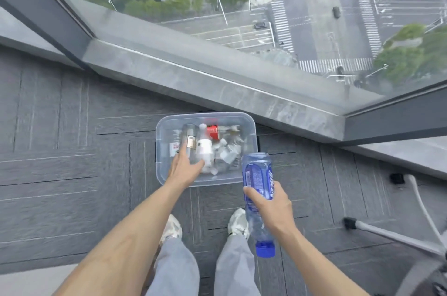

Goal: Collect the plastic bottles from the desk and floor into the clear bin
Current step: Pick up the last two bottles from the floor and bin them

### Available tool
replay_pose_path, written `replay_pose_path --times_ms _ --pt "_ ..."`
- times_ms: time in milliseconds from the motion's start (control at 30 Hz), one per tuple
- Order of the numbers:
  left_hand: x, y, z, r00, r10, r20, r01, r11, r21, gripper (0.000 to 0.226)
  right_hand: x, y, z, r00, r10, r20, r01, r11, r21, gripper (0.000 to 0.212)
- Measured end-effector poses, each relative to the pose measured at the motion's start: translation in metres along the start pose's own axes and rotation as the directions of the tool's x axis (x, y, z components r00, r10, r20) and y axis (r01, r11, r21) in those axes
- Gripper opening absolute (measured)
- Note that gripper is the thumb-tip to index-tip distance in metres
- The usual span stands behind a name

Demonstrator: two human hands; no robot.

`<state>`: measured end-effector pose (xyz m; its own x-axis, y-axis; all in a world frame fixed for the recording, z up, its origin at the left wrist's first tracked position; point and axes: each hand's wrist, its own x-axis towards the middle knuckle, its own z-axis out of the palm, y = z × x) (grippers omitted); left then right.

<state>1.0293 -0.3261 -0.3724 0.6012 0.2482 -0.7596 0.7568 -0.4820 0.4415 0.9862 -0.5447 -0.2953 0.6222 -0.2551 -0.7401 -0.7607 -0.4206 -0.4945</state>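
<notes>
Scene: A person stands over a clear bin (251, 131) on dark carpet tiles, just inside a stone window ledge (217, 82) high above a street crossing.

Landmark: The clear bin; every place below is given from it.

In the bin: Several clear plastic bottles lie jumbled inside, among them one with a white label (205, 148) near the middle and one with a red label (212, 131) toward the window side.

Blue bottle: A blue-labelled bottle (257, 174) hangs in the air at the bin's near right corner, its base just over the rim and its blue cap (265, 249) pointing back toward the person's right shoe (238, 222).

Long axis: It runs from the person toward the bin, base leading, roughly in line with the right forearm.

Right hand: The right hand (271, 206) is wrapped around the bottle's middle, fingers closed on the label.

Left hand: The left hand (185, 170) is over the bin's near left part, fingers spread loosely and holding nothing; whether the fingertips touch a bottle cannot be told.

Nearer hand: The right hand carries the bottle, and the bin's open mouth lies just ahead and to its left.

Coming move: Judged from this, a short push forward and left, then a release, would drop the bottle among the others.

Risk: Let go too early, the bottle could strike the rim and roll onto the carpet.
</notes>
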Motion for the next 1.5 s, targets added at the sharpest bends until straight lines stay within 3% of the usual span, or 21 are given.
replay_pose_path --times_ms 200,633,1000,1200,1333,1433,1500 --pt "-0.018 -0.011 -0.028 0.993 -0.118 0.031 0.12 0.991 -0.066 0.057 -0.008 -0.02 0.014 1.0 0.009 0.003 -0.009 0.999 0.038 0.03" --pt "-0.033 -0.021 -0.036 0.986 -0.158 0.055 0.167 0.952 -0.256 0.048 0.019 -0.062 0.046 0.999 -0.036 -0.019 0.036 0.999 0.011 0.046" --pt "-0.001 -0.032 -0.023 0.968 -0.248 0.038 0.246 0.906 -0.345 0.042 0.074 -0.047 0.071 0.994 -0.084 0.063 0.093 0.982 -0.162 0.06" --pt "0.016 -0.027 -0.001 0.964 -0.264 0.042 0.259 0.886 -0.385 0.039 0.157 -0.038 0.098 0.997 -0.017 0.071 0.029 0.985 -0.169 0.083" --pt "0.019 -0.03 0.005 0.967 -0.252 0.027 0.245 0.903 -0.353 0.039 0.193 -0.029 0.1 0.988 0.07 0.14 -0.041 0.978 -0.203 0.11" --pt "0.012 -0.027 0.001 0.964 -0.265 0.001 0.253 0.919 -0.301 0.036 0.183 -0.024 0.083 0.983 0.106 0.148 -0.08 0.981 -0.175 0.099" --pt "-0.001 -0.015 -0.006 0.961 -0.276 -0.002 0.264 0.923 -0.281 0.035 0.163 -0.021 0.064 0.983 0.068 0.168 -0.04 0.985 -0.166 0.075"
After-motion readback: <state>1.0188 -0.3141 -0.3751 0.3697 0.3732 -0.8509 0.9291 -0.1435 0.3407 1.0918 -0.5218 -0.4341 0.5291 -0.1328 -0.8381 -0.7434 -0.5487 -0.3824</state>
